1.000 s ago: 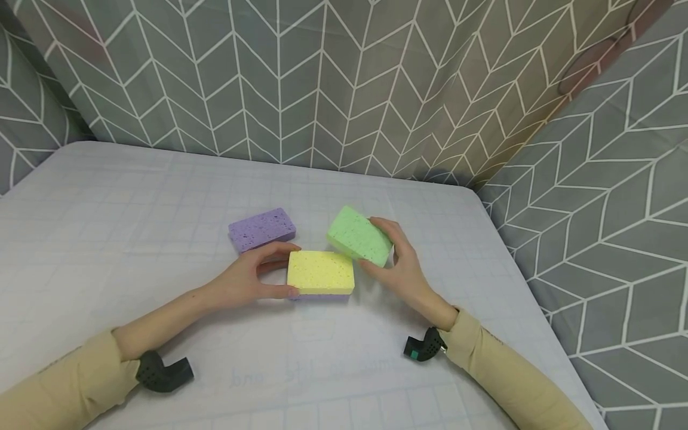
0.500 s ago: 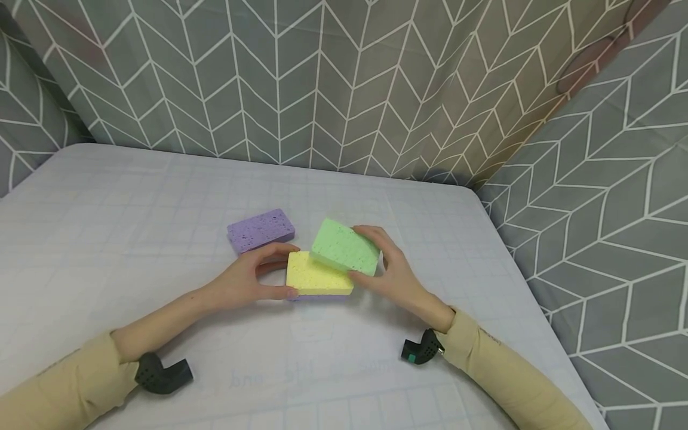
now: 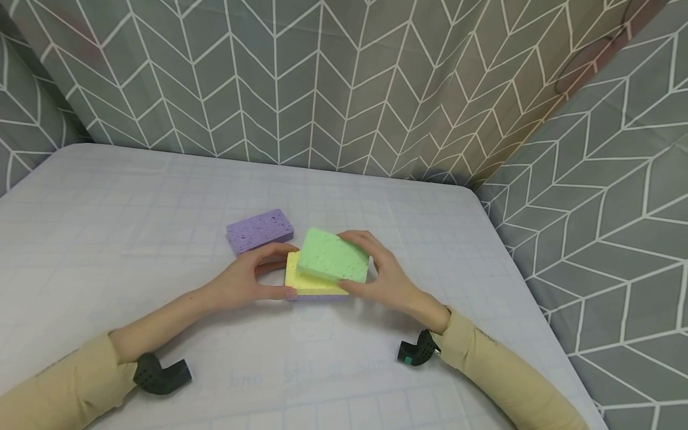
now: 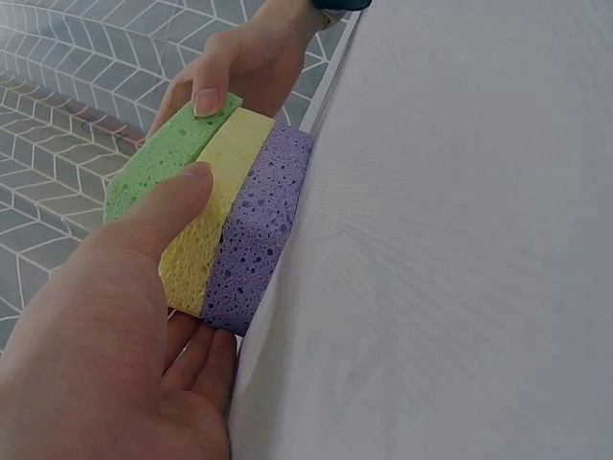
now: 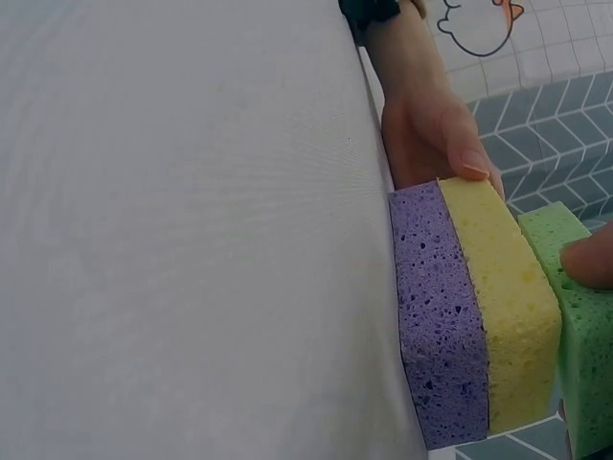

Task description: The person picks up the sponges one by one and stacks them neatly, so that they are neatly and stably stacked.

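Note:
A yellow sponge (image 3: 302, 284) lies flat on a purple sponge (image 4: 254, 235) on the table. My left hand (image 3: 249, 278) grips the left end of this stack, thumb at the near side and fingers at the far side. In my right hand (image 3: 389, 280) a green sponge (image 3: 333, 255) is pinched between thumb and fingers. It sits turned at an angle over the yellow sponge, covering most of its top. The right wrist view shows a narrow gap between the green and the yellow sponge (image 5: 508, 307).
Another purple sponge (image 3: 260, 230) lies on the white-covered table (image 3: 134, 197) just behind my left hand. Grey curtains (image 3: 301, 89) with a white zigzag pattern hang along the table's back and right edges.
My right hand has brought the green sponge left and toward me, from beside the stack to over the yellow sponge. My left hand has kept its hold on the stack.

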Demonstrator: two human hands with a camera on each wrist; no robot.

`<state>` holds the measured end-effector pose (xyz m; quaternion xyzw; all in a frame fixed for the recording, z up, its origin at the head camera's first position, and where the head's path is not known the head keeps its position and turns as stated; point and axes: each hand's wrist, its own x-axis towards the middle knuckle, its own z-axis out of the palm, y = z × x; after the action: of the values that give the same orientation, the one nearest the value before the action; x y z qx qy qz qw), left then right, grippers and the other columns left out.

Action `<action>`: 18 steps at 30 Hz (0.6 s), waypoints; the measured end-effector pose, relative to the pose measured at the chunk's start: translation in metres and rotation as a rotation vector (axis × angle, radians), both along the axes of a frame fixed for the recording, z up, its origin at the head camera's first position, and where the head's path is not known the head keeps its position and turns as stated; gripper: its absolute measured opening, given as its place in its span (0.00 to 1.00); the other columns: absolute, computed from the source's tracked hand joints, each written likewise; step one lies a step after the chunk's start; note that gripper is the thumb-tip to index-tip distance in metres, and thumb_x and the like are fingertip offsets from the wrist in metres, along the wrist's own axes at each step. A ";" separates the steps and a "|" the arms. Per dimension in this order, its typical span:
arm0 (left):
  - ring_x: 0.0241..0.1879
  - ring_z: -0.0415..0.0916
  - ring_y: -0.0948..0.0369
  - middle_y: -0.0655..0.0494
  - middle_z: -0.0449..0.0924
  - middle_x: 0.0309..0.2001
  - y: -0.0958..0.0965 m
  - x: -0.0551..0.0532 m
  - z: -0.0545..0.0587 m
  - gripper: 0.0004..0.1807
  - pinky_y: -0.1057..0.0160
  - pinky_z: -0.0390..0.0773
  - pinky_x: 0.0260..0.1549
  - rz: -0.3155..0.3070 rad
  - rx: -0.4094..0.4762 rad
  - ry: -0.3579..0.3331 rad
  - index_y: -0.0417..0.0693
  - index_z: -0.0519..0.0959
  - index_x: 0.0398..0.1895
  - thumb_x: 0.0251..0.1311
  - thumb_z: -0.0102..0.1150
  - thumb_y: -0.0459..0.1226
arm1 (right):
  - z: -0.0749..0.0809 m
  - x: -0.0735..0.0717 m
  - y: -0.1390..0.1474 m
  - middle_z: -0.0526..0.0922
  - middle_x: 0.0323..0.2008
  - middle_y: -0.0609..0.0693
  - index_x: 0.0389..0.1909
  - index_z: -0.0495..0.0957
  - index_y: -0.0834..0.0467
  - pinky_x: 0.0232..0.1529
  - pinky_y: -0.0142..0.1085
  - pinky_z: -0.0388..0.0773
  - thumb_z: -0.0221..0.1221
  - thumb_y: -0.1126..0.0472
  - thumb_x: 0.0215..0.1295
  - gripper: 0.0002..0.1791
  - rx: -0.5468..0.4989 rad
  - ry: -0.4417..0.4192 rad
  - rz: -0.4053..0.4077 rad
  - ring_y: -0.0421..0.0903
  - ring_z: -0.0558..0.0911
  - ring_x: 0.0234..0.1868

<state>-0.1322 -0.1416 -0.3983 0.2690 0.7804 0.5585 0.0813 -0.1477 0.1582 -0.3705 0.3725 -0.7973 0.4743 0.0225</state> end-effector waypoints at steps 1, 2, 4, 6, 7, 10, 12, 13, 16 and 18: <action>0.65 0.72 0.56 0.57 0.73 0.63 0.000 0.000 0.000 0.38 0.59 0.71 0.69 -0.003 0.002 0.003 0.50 0.72 0.65 0.50 0.78 0.42 | 0.000 0.000 -0.001 0.73 0.65 0.50 0.69 0.69 0.55 0.72 0.43 0.68 0.73 0.63 0.53 0.40 0.003 0.000 0.002 0.48 0.70 0.67; 0.66 0.72 0.55 0.56 0.73 0.63 0.000 0.000 0.000 0.38 0.59 0.71 0.69 -0.004 0.003 0.006 0.49 0.72 0.65 0.50 0.78 0.41 | 0.000 0.001 -0.001 0.73 0.65 0.49 0.69 0.69 0.55 0.72 0.43 0.68 0.73 0.63 0.53 0.40 0.005 -0.004 0.006 0.47 0.70 0.67; 0.66 0.72 0.55 0.56 0.73 0.64 0.000 0.000 -0.001 0.38 0.59 0.71 0.69 -0.005 0.002 0.004 0.49 0.71 0.65 0.50 0.78 0.41 | 0.000 0.001 -0.002 0.72 0.65 0.49 0.69 0.69 0.55 0.72 0.43 0.67 0.73 0.63 0.53 0.41 0.007 -0.008 0.015 0.47 0.70 0.67; 0.66 0.72 0.55 0.56 0.73 0.64 0.000 -0.001 -0.001 0.39 0.59 0.71 0.69 -0.004 0.003 -0.002 0.49 0.71 0.65 0.49 0.79 0.41 | 0.000 0.002 -0.003 0.72 0.66 0.49 0.69 0.68 0.55 0.73 0.43 0.67 0.73 0.63 0.53 0.41 0.012 -0.008 0.023 0.47 0.70 0.68; 0.66 0.72 0.55 0.55 0.73 0.64 0.000 -0.001 0.000 0.39 0.59 0.71 0.69 -0.003 0.002 -0.004 0.49 0.71 0.65 0.49 0.79 0.41 | 0.000 0.002 -0.003 0.72 0.66 0.49 0.70 0.68 0.56 0.73 0.43 0.67 0.73 0.63 0.54 0.41 0.015 -0.008 0.027 0.47 0.70 0.68; 0.66 0.71 0.55 0.55 0.73 0.64 0.000 -0.001 0.000 0.40 0.60 0.70 0.69 0.001 -0.001 -0.013 0.49 0.71 0.66 0.49 0.79 0.42 | 0.000 0.002 -0.005 0.72 0.66 0.49 0.70 0.68 0.55 0.73 0.43 0.67 0.73 0.63 0.54 0.41 0.025 -0.009 0.033 0.47 0.70 0.68; 0.66 0.71 0.54 0.55 0.73 0.65 0.000 -0.001 0.001 0.40 0.60 0.71 0.69 0.004 -0.004 -0.017 0.48 0.71 0.66 0.48 0.79 0.42 | 0.000 0.002 -0.006 0.72 0.66 0.49 0.70 0.68 0.55 0.73 0.44 0.66 0.72 0.62 0.54 0.41 0.031 -0.011 0.038 0.47 0.70 0.68; 0.66 0.72 0.54 0.55 0.73 0.65 0.000 -0.001 0.001 0.40 0.60 0.71 0.69 0.007 -0.007 -0.021 0.48 0.71 0.66 0.48 0.79 0.42 | 0.001 0.002 -0.006 0.72 0.66 0.48 0.70 0.67 0.54 0.73 0.44 0.66 0.72 0.62 0.55 0.41 0.034 -0.013 0.041 0.46 0.69 0.68; 0.66 0.72 0.54 0.55 0.74 0.64 0.000 -0.001 0.001 0.41 0.60 0.72 0.68 0.012 -0.010 -0.026 0.48 0.71 0.66 0.48 0.79 0.42 | 0.002 0.002 -0.008 0.72 0.66 0.49 0.70 0.67 0.54 0.73 0.44 0.67 0.72 0.62 0.55 0.41 0.044 -0.015 0.050 0.46 0.70 0.68; 0.66 0.72 0.54 0.55 0.74 0.64 0.000 -0.001 0.000 0.41 0.61 0.72 0.68 0.011 -0.008 -0.025 0.48 0.71 0.66 0.48 0.79 0.42 | 0.002 0.001 -0.010 0.72 0.66 0.49 0.70 0.68 0.54 0.73 0.44 0.67 0.72 0.61 0.55 0.40 0.054 -0.015 0.057 0.46 0.70 0.67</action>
<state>-0.1329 -0.1414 -0.3981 0.2572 0.7830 0.5593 0.0892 -0.1465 0.1484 -0.3683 0.3919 -0.7990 0.4559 -0.0070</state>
